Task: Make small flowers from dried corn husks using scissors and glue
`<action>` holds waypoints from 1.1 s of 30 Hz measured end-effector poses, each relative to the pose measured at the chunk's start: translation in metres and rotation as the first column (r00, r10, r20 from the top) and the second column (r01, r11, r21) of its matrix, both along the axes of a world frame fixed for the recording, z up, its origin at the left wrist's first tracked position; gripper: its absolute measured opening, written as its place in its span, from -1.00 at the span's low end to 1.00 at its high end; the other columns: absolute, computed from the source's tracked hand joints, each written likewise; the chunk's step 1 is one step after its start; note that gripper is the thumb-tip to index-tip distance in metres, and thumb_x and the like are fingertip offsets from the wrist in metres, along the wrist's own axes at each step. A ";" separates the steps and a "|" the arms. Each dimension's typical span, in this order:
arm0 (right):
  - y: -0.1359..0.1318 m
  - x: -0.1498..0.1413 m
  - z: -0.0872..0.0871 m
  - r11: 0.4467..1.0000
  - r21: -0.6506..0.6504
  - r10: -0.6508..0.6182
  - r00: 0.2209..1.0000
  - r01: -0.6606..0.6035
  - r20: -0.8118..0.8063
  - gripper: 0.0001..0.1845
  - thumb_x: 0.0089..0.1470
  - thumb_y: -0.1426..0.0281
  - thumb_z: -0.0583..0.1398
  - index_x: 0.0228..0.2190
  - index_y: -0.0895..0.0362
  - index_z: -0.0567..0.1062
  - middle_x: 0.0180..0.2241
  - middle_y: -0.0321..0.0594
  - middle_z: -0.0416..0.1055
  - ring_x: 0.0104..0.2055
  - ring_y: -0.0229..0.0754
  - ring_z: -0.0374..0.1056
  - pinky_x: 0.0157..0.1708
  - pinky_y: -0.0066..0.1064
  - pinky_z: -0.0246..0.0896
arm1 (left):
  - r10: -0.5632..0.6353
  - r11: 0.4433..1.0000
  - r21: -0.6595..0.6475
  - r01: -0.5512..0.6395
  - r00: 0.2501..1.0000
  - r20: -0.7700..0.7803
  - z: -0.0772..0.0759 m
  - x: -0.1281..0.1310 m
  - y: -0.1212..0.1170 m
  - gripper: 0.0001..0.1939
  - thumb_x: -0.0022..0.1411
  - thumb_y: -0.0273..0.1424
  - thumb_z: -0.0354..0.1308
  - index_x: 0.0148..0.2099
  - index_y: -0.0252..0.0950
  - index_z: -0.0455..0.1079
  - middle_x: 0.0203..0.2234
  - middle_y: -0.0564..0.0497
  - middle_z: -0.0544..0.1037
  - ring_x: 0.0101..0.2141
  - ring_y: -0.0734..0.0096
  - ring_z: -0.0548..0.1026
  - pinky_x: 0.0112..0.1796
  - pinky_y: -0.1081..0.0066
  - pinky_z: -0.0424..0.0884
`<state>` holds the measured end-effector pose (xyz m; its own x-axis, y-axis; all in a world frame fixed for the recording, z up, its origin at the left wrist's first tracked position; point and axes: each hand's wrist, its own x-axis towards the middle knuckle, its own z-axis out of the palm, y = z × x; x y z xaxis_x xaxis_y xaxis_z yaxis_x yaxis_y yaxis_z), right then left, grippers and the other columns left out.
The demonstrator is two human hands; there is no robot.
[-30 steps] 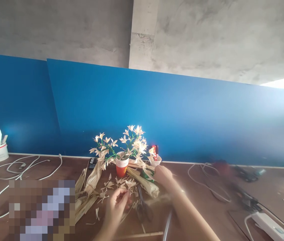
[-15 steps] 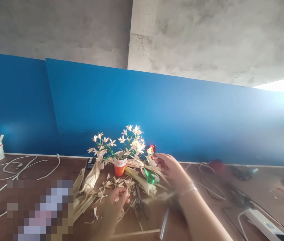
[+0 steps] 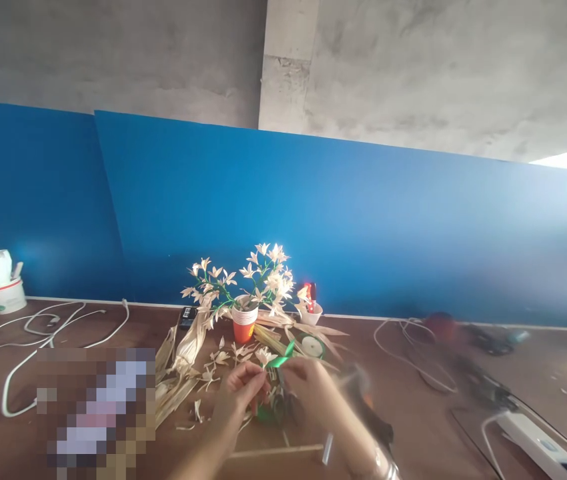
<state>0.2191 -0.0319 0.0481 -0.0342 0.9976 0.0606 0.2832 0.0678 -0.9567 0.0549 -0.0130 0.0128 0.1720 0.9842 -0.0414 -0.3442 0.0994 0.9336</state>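
Observation:
My left hand (image 3: 243, 393) pinches a small pale corn-husk flower (image 3: 265, 357) upright between thumb and fingertips. Close by on its right, my right hand (image 3: 306, 381) has its fingers closed on a green ribbon (image 3: 281, 359), which runs up against the flower. Behind the hands stands an orange and white paper cup (image 3: 244, 325) holding green-stemmed husk flowers (image 3: 268, 277). Loose husk flowers (image 3: 218, 357) lie on the table in front of the cup. Scissors (image 3: 279, 403) are partly hidden below my hands.
Dried husks (image 3: 191, 343) lie around the cup. A ribbon roll (image 3: 312, 346) and a small white cup (image 3: 310, 313) are behind my right hand. White cables (image 3: 48, 340) spread at left. A power strip (image 3: 538, 440) is at right, and a blue partition (image 3: 363, 233) stands behind.
My right hand has come down and left from beside the flower bunch to my left hand, and now holds the green ribbon. The husk flower now shows in my left hand.

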 end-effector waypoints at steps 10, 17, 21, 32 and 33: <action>0.009 -0.029 -0.003 0.956 -0.157 0.136 0.850 -0.247 -0.510 -0.77 -0.11 0.22 0.29 -0.55 0.14 0.48 -0.66 -0.33 0.37 -0.59 -0.26 0.29 -0.54 -0.45 0.13 | -0.078 0.996 -0.042 0.081 0.995 0.062 -0.003 0.001 -0.001 -0.63 -0.15 -0.14 0.40 -0.48 -0.32 0.42 -0.63 0.06 0.54 -0.63 0.49 0.44 -0.68 0.57 0.14; 0.019 -0.035 -0.011 0.987 -0.104 0.067 0.909 -0.120 -0.412 -0.73 -0.09 0.27 0.28 -0.63 0.18 0.42 -0.70 -0.33 0.36 -0.63 -0.27 0.28 -0.57 -0.45 0.13 | -0.066 0.998 -0.027 0.065 0.997 -0.034 -0.011 -0.002 0.008 -0.66 -0.15 -0.15 0.38 -0.46 -0.31 0.47 -0.59 0.01 0.57 -0.55 0.36 0.50 -0.62 0.52 0.22; 0.023 -0.034 -0.016 0.996 -0.050 0.051 0.958 -0.068 -0.283 -0.75 -0.03 0.28 0.25 -0.59 0.16 0.38 -0.66 -0.32 0.40 -0.59 -0.24 0.32 -0.56 -0.45 0.13 | -0.049 0.999 0.010 0.050 0.994 -0.099 -0.012 -0.004 0.010 -0.70 -0.11 -0.16 0.35 -0.44 -0.28 0.47 -0.62 0.06 0.54 -0.55 0.37 0.48 -0.60 0.51 0.24; 0.018 -0.041 -0.015 0.980 0.140 -0.132 0.990 0.138 -0.053 -0.67 -0.07 0.32 0.23 -0.69 0.11 0.23 -0.65 -0.41 0.19 -0.55 -0.31 0.16 -0.56 -0.48 0.02 | 0.086 0.992 0.105 -0.067 0.977 -0.197 -0.006 -0.005 0.009 -0.65 -0.15 -0.06 0.33 -0.46 -0.25 0.47 -0.63 0.07 0.51 -0.56 0.36 0.42 -0.56 0.47 0.27; 0.016 -0.041 -0.013 0.984 0.129 -0.112 0.990 0.122 -0.084 -0.69 -0.08 0.32 0.25 -0.68 0.12 0.26 -0.64 -0.39 0.22 -0.54 -0.30 0.18 -0.54 -0.47 0.04 | 0.091 0.991 0.117 -0.071 0.979 -0.180 -0.006 -0.005 0.009 -0.64 -0.16 -0.06 0.33 -0.46 -0.25 0.47 -0.62 0.07 0.51 -0.55 0.35 0.43 -0.54 0.46 0.30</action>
<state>0.1784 -0.0156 0.0354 0.0921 0.9772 0.1911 0.2232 0.1667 -0.9604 0.0499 -0.0038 0.0068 0.0910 0.9949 0.0432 -0.1673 -0.0275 0.9855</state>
